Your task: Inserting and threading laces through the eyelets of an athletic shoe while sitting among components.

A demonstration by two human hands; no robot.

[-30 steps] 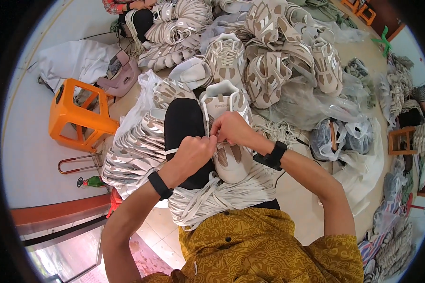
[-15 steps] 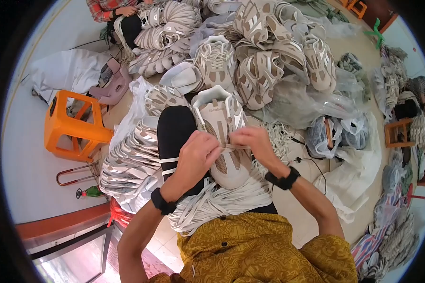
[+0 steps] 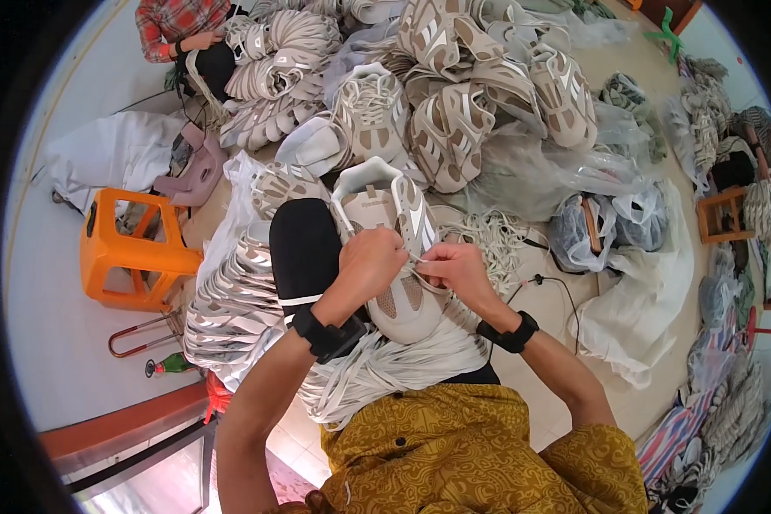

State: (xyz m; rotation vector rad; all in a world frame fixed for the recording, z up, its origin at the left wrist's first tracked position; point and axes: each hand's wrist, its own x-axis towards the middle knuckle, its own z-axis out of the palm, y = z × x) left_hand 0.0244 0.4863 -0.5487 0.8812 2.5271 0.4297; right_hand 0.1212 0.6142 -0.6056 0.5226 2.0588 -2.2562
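A beige and white sneaker (image 3: 397, 324) rests on my lap with its toe toward me. My left hand (image 3: 373, 261) is closed over the shoe's lace opening, its fingers pinching a pale shoelace (image 3: 415, 257). Just to the right, my right hand (image 3: 457, 272) pinches the same lace between thumb and fingers. A short stretch of lace shows between the two hands. Beneath the toe lies a thick bundle of white shoelaces (image 3: 385, 368) across my thighs. A black sheath-like cover (image 3: 304, 244), with white lace around it, lies left of the shoe; my left wrist passes over its near end.
Sneakers are heaped ahead (image 3: 450, 128), and a row of stacked shoe uppers (image 3: 236, 300) stands at left. An orange stool (image 3: 103, 248) is beside the wall. Plastic bags (image 3: 587, 236) and loose laces (image 3: 488, 244) lie right. Another person's plaid sleeve (image 3: 158, 30) shows far left.
My hands have drawn closer together, and the lace stretched across the shoe is now a short length between them. The left hand has moved up over the shoe. The view has shifted slightly.
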